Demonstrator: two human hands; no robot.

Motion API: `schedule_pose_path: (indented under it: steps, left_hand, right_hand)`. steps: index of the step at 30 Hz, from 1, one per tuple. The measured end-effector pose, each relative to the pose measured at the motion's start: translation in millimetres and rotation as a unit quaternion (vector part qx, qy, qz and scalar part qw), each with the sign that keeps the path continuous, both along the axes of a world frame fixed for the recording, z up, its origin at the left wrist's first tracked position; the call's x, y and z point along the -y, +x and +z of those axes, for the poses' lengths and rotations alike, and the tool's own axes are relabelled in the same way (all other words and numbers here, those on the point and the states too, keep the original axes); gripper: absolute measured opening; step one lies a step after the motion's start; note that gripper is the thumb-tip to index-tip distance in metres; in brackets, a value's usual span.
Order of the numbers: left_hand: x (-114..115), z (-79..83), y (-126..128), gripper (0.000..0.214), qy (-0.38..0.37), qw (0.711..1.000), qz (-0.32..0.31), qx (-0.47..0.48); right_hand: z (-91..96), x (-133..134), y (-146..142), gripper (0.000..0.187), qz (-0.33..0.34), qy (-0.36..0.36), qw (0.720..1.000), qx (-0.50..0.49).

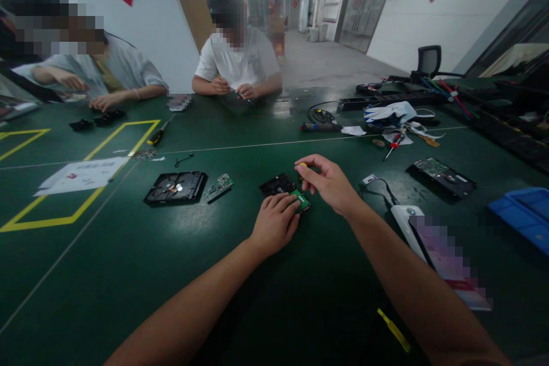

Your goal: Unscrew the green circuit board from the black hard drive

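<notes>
Yellow strip (392, 329) nearest, on the green table (107, 263); left hand (277, 226) next, fingers together over a green circuit board (304, 201); can't tell if it grips or only presses; right hand (331, 184) narrow, thumb and fingers pinching a small yellow piece (303, 165), maybe a tool handle end; shaft not visible.

Progress, my read: mid-job; board still at the near right end of the black hard drive (274, 185), so that unit isn't apart; can't tell if any screws are out; one loose board (220, 186) lies to the left, just beside the left drive (175, 187), so probably one board is off already; right drive (441, 179) still has a board on it, so probably still to do.

Drive in hand: flat on the table, centre, dark body angled away; green board has a pale label; near side hidden by left fingers.

Farther out: black-and-yellow screwdriver (158, 134), red screwdriver (394, 144); two people seated opposite.
</notes>
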State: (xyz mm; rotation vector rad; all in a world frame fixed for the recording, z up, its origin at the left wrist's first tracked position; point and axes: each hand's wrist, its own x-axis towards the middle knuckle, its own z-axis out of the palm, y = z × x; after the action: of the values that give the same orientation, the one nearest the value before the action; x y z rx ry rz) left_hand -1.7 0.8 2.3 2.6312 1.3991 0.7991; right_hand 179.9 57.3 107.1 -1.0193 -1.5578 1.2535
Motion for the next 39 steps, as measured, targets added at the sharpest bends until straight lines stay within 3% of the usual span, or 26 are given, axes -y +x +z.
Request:
schedule_pose_path:
  steps: [6, 18, 24, 39]
  left_hand:
    - [0.3, -0.1, 0.5, 0.037, 0.003, 1.0, 0.001, 0.003]
    - [0.2, -0.1, 0.3, 0.036, 0.007, 1.0, 0.0, 0.003]
    - [1.4, 1.7, 0.7, 0.036, 0.005, 1.0, 0.001, -0.001]
    - [0.9, 1.1, 0.8, 0.036, 0.004, 1.0, 0.001, 0.007]
  right_hand:
    - [-1.7, -2.2, -0.3, 0.025, -0.011, -0.03, 0.998, -0.048]
    - [0.6, 0.9, -2.1, 0.025, -0.045, -0.004, 0.999, -0.005]
    - [-1.4, 0.1, -1.9, 0.025, -0.01, -0.019, 1.0, -0.019]
    - [2.9, -1.3, 1.7, 0.029, -0.016, 0.021, 0.999, 0.023]
